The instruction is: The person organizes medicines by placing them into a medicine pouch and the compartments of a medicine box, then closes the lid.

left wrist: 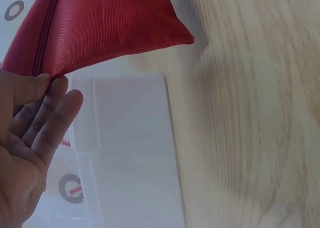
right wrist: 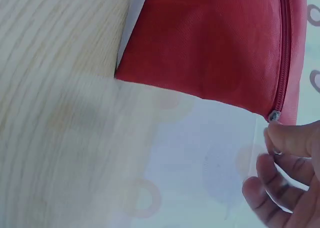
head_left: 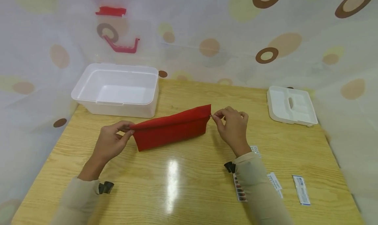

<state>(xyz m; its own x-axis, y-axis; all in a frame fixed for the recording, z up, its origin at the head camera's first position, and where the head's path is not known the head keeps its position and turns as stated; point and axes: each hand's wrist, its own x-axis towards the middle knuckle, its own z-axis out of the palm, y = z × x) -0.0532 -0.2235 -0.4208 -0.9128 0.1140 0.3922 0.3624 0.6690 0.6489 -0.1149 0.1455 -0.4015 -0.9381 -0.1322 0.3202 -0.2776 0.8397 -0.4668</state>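
A red zippered pouch (head_left: 174,128) stands on its long side over the middle of the wooden table, its zipper (right wrist: 285,58) running along the upper part. At the pouch's left end, my left hand (head_left: 113,140) pinches the corner between thumb and forefinger; the left wrist view shows the other fingers loosely bent beneath. My right hand (head_left: 233,126) pinches the metal zipper pull (right wrist: 274,116) at the right end. In the right wrist view the slider sits at the end of the zipper, and the teeth behind it look closed.
A white plastic box (head_left: 124,108) without its lid on stands at the back left. At the back right lies a white divided tray (head_left: 277,113). Blister packs (head_left: 240,189) and small packets (head_left: 301,189) lie around my right forearm. A patterned curtain (head_left: 189,37) hangs behind.
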